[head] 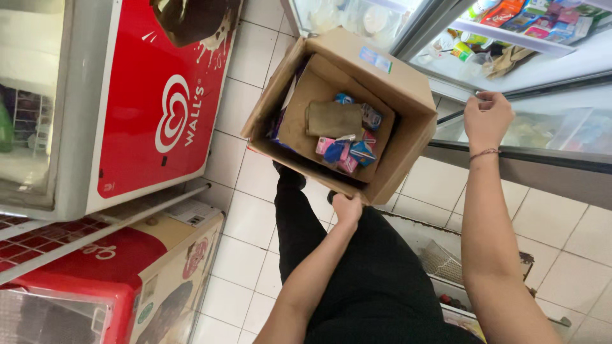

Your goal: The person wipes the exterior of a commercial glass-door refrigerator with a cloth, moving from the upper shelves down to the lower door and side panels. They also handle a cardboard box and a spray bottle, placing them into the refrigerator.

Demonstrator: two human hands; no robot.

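Observation:
My left hand (347,209) grips the near bottom corner of an open brown cardboard box (395,79) and holds it up above the tiled floor. Inside the box lie several small pink and blue cartons (347,151) and a brown cardboard piece (333,118). My right hand (487,117) is closed on the edge of a sliding glass lid (542,89) of a chest freezer at the upper right. A thin cord bracelet sits on that wrist.
The freezer under the glass holds colourful packets (529,16). A red and white chest freezer (150,102) stands on the left, with a printed carton (172,267) below it. My black trousers (376,280) and white floor tiles (245,255) fill the middle.

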